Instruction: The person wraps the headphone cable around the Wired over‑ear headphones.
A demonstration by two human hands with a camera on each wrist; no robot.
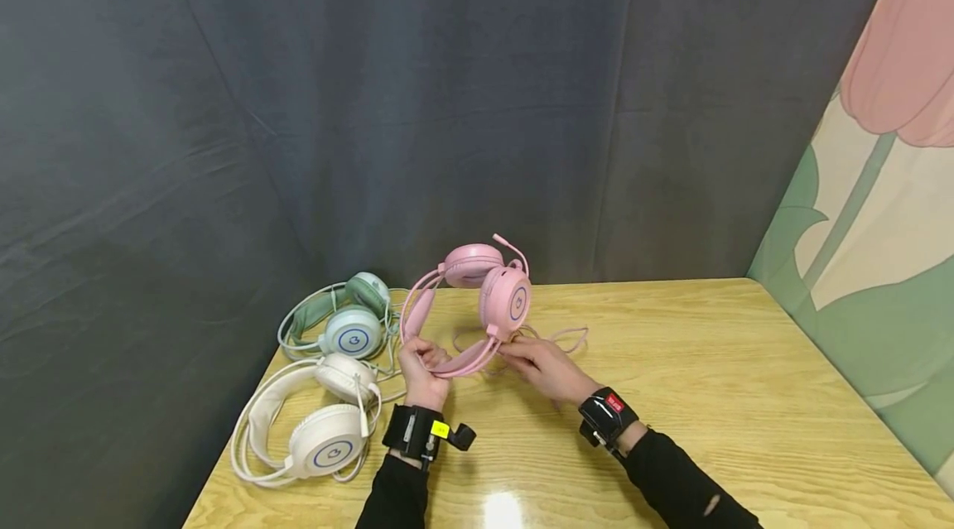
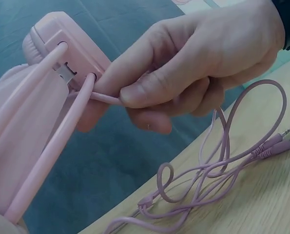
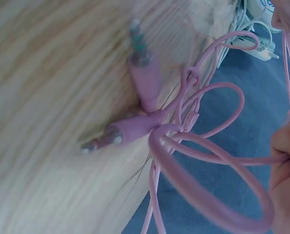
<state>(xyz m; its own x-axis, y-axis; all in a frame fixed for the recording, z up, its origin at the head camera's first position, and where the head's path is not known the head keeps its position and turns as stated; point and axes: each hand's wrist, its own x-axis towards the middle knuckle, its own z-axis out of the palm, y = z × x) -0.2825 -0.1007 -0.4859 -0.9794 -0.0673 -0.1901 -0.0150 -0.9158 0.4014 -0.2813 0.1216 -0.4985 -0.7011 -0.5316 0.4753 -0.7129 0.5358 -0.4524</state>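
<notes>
A pink headset [image 1: 493, 301] is held up above the table, its headband downward and its microphone boom pointing up. My left hand [image 1: 425, 367] grips the headband at its lower left. At the lower end of the near ear cup, my right hand [image 1: 547, 367] pinches the pink cable [image 2: 106, 99] between thumb and forefinger. The rest of that cable lies in loose loops on the table, with two audio plugs [image 3: 145, 83] at its end. In the right wrist view, only part of the right hand [image 3: 287, 168] shows at the edge.
On the left of the wooden table [image 1: 708, 363] lie a light green headset [image 1: 354, 332] and, nearer, a white headset [image 1: 328, 438], each with a cable. A dark curtain [image 1: 462, 98] hangs behind the table, and a flower-patterned wall [image 1: 857, 264] stands on the right.
</notes>
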